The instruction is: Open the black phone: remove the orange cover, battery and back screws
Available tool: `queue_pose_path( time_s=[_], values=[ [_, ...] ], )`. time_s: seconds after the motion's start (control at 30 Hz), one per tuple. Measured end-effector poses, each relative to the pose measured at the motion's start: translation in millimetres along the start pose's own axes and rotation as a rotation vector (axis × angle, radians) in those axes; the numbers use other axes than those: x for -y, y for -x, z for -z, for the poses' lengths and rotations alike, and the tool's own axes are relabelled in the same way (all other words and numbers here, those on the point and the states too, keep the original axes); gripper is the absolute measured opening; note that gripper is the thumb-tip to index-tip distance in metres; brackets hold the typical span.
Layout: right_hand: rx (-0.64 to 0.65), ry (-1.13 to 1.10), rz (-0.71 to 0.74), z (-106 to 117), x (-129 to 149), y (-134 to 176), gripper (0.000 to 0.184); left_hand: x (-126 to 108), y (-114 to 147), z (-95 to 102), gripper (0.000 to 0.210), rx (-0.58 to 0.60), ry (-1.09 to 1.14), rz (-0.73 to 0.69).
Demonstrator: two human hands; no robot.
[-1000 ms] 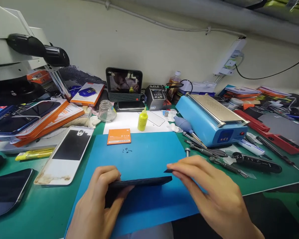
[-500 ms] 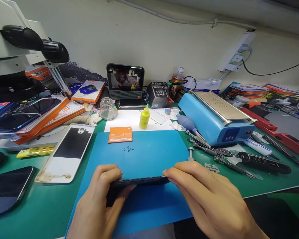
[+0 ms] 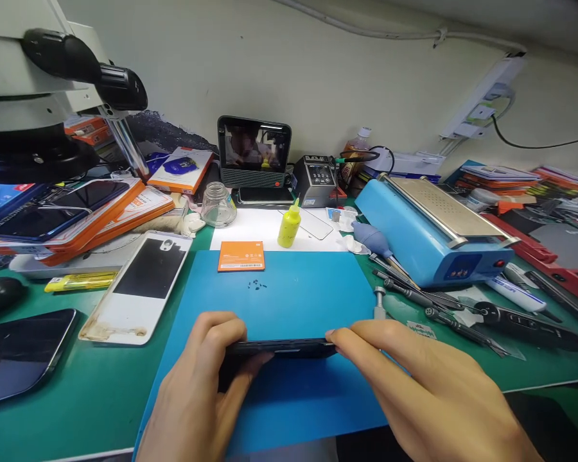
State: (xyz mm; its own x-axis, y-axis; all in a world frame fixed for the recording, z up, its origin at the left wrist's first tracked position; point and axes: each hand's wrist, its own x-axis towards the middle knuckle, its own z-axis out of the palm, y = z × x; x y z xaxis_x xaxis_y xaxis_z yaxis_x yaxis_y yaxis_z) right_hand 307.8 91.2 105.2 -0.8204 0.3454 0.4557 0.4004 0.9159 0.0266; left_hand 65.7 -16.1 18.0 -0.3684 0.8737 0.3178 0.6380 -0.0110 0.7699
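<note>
A thin black phone [image 3: 293,347], seen almost edge-on, is held level above the blue mat [image 3: 313,289]. My left hand [image 3: 197,366] is closed around its left end, with the thumb underneath and the fingers over the top. At the other end, the fingertips of my right hand [image 3: 424,385] pinch the phone's right corner along its edge. Whether a small tool sits in that pinch is hidden. Farther up the mat lie an orange battery [image 3: 241,256] and several tiny dark screws [image 3: 256,285].
A yellow squeeze bottle [image 3: 289,224] and a glass jar [image 3: 218,205] stand behind the mat. On the right are screwdrivers [image 3: 407,292], a razor blade [image 3: 420,330] and a blue heating plate [image 3: 428,237]. A white phone back [image 3: 139,289] and a microscope [image 3: 33,109] are at left.
The view has shifted slightly, so everything appears farther right. The phone has tilted a little, and a light strip now shows on its edge. Both hands keep their grip.
</note>
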Motion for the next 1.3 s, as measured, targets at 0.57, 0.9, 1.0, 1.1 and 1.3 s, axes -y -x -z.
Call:
queue_pose_path(
  time_s=[0.57,0.9,1.0,1.1,1.3],
  values=[
    [0.027,-0.039,0.061,13,0,-27,0.035,3,-2,1.5,0.014,0.0,-0.07,-0.03],
    [0.118,-0.167,-0.005,13,-17,-38,0.033,3,-7,4.2,0.014,0.001,-0.09,-0.105],
    [0.136,-0.234,-0.024,14,-20,-40,0.034,4,-9,3.6,0.015,-0.008,-0.092,-0.109],
    [0.178,-0.3,-0.053,13,-23,-43,0.032,3,-10,3.4,0.016,-0.006,-0.08,-0.112],
    [0.255,-0.446,-0.129,15,-31,-52,0.033,1,-8,3.8,0.014,-0.003,-0.061,-0.068]
  ],
)
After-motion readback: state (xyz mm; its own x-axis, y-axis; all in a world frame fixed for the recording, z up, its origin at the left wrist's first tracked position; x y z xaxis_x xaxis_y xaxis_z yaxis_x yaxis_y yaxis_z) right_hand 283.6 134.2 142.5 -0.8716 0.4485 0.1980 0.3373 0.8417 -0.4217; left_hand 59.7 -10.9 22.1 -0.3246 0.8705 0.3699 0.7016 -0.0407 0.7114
